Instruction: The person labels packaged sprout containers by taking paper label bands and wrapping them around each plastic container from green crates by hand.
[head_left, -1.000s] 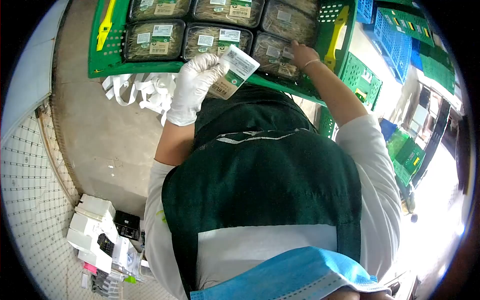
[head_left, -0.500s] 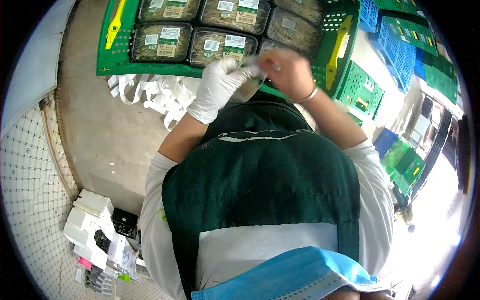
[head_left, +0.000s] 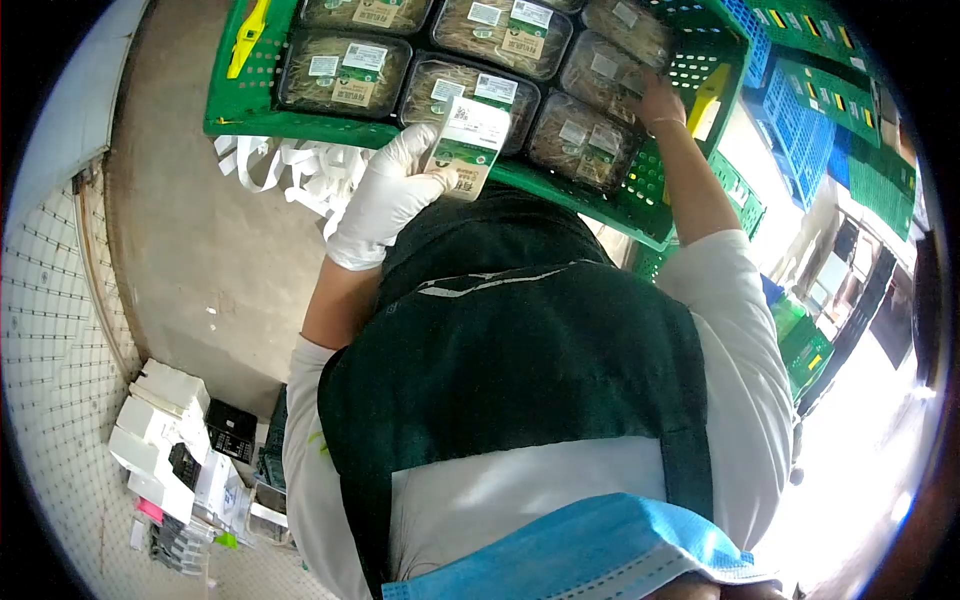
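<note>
My left hand [head_left: 385, 195], in a white glove, is closed on a stack of labels [head_left: 468, 145] printed white, green and tan. The stack is tilted up in front of the crate's near wall. My bare right hand [head_left: 661, 103] reaches into the green crate [head_left: 310, 124], over the right side of a clear-lidded tray [head_left: 598, 70] in the right column. Its fingers are dim and partly hidden, so their grip cannot be made out. Nearer me, another tray [head_left: 580, 145] bears a white sticker and a green-and-tan label. The trays hold thin, pale brown strands.
Yellow handles [head_left: 247, 38] sit at the crate's ends. White straps [head_left: 300, 172] hang below its near left side. Blue crates [head_left: 795, 120] and green crates [head_left: 880, 165] stand at the right. White boxes [head_left: 160, 430] are at lower left.
My hands have separated. The right has moved forward and right onto a tray; the left has drawn slightly back to the left, and its label stack now faces up. The view has shifted slightly.
</note>
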